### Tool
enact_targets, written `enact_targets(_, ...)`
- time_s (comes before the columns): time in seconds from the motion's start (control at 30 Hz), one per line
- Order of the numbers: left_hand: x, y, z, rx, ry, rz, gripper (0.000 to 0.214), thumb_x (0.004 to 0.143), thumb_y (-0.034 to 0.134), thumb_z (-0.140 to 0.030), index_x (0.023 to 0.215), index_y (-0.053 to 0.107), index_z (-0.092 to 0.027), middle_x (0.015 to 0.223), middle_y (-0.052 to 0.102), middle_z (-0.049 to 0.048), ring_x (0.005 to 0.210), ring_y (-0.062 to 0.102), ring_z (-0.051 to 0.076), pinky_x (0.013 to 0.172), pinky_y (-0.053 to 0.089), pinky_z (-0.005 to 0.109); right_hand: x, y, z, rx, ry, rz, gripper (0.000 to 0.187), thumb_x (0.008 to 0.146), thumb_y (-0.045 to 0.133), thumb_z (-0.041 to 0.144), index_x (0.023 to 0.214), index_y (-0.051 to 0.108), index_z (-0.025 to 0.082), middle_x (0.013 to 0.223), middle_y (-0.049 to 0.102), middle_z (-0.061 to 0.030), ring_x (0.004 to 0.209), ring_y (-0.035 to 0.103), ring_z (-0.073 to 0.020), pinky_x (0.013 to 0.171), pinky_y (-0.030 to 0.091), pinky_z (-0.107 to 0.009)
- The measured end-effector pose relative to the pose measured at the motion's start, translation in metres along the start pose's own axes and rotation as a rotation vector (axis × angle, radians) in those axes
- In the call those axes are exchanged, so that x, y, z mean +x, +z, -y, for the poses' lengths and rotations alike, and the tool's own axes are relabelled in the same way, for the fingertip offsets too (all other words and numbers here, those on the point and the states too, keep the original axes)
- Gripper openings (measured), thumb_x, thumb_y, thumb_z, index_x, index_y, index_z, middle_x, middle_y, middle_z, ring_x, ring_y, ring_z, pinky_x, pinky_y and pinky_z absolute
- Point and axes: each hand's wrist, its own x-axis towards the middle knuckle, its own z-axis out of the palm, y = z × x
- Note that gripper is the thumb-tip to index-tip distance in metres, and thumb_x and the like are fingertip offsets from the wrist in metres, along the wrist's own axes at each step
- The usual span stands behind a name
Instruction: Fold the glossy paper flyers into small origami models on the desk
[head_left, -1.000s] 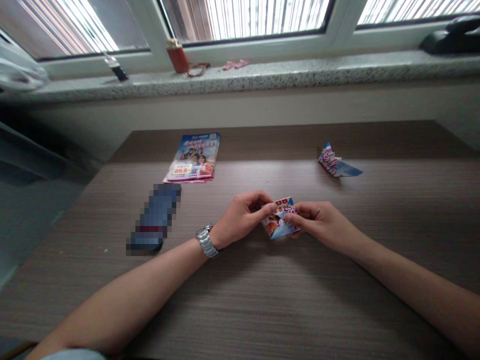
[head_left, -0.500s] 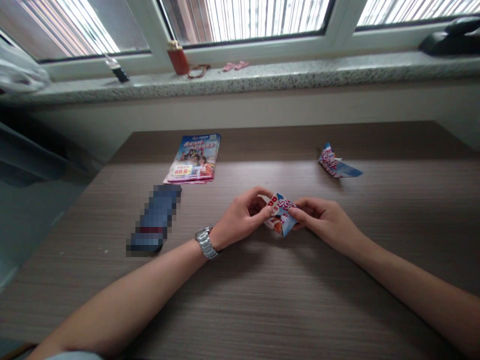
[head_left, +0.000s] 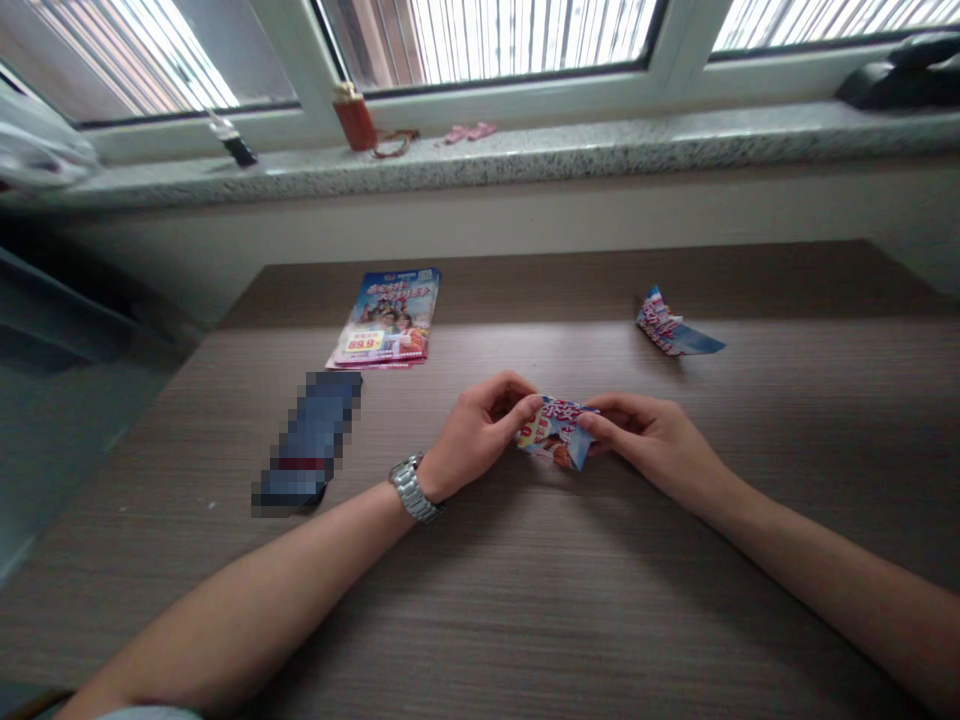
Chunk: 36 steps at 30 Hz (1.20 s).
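Head view: since half a second ago the folded leaflet (head_left: 555,440) has tipped from a raised diamond to lie lower and flatter, just over the middle of the table (head_left: 525,600). The left hand (head_left: 480,430) and right hand (head_left: 645,440) pinch its opposite ends, fingertips pressed together. A red jar (head_left: 355,118) stands on the sill (contents not visible)
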Motion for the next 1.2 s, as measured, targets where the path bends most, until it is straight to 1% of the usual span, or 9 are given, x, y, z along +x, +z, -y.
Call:
enact_targets(0.17,-0.0008,0.0001,-0.0008,-0.003,0.017,-0.015,0.023,0.096,0.061,-0.038,0.094,0.064,-0.015,0.083,0.066,0.0021,0.075,0.060,0.011,0.069,0.049,0.020,-0.0003,0.0007,0.0019,0.075,0.006,-0.014,0.033,0.081,0.075,0.052,0.092,0.078,0.021,0.086,0.078,-0.0039,0.076,0.072,-0.0199,0.070,0.062,-0.031)
enact_targets(0.3,-0.0005,-0.0001,-0.0003,-0.011,0.021,-0.012,0.022,0.097,0.061,-0.037,0.094,0.063,-0.016,0.083,0.066,0.0019,0.075,0.060,0.011,0.070,0.049,0.021,-0.0001,0.0015,0.0017,0.141,0.045,-0.024,0.034,0.079,0.077,0.052,0.089,0.079,0.020,0.087,0.078,-0.0050,0.079,0.073,-0.0212,0.076,0.063,-0.035)
enact_targets(0.5,-0.0003,0.0000,-0.0014,-0.014,0.015,-0.018,0.023,0.096,0.061,-0.038,0.093,0.063,-0.016,0.084,0.066,0.0021,0.075,0.060,0.011,0.069,0.048,0.021,0.0015,-0.0003,-0.0057,0.233,0.065,0.022,0.033,0.081,0.076,0.050,0.097,0.081,0.021,0.097,0.079,-0.0059,0.085,0.074,-0.0226,0.084,0.063,-0.038)
enact_targets(0.67,-0.0003,-0.0006,0.0003,-0.015,0.004,-0.043,0.025,0.096,0.062,-0.041,0.092,0.062,-0.016,0.081,0.065,0.0014,0.072,0.058,0.011,0.067,0.048,0.020,0.0027,-0.0005,-0.0066,0.232,0.058,0.018,0.035,0.083,0.073,0.052,0.099,0.079,0.021,0.100,0.079,-0.0065,0.088,0.074,-0.0235,0.083,0.063,-0.039)
enact_targets(0.83,-0.0005,-0.0011,0.0019,0.000,0.009,-0.077,0.025,0.095,0.062,-0.040,0.091,0.062,-0.016,0.078,0.062,0.0001,0.069,0.056,0.010,0.065,0.047,0.019,0.0011,-0.0004,-0.0019,0.190,0.011,-0.071,0.029,0.080,0.077,0.049,0.095,0.075,0.024,0.095,0.077,-0.0046,0.084,0.073,-0.0218,0.080,0.063,-0.037)
enact_targets(1.03,-0.0025,0.0005,0.0003,0.033,0.032,-0.069,0.023,0.096,0.061,-0.039,0.092,0.062,-0.016,0.079,0.064,0.0004,0.071,0.058,0.010,0.065,0.047,0.019,-0.0004,0.0001,0.0003,0.152,0.004,-0.107,0.028,0.078,0.078,0.050,0.088,0.070,0.025,0.091,0.075,-0.0038,0.082,0.071,-0.0218,0.078,0.063,-0.038)
enact_targets(1.2,-0.0034,0.0009,-0.0007,0.022,0.051,-0.072,0.023,0.096,0.062,-0.039,0.094,0.062,-0.017,0.081,0.065,0.0008,0.074,0.061,0.011,0.067,0.049,0.020,0.0008,0.0001,-0.0022,0.177,-0.009,-0.119,0.028,0.079,0.078,0.050,0.087,0.070,0.025,0.091,0.075,-0.0034,0.087,0.071,-0.0220,0.084,0.061,-0.038)
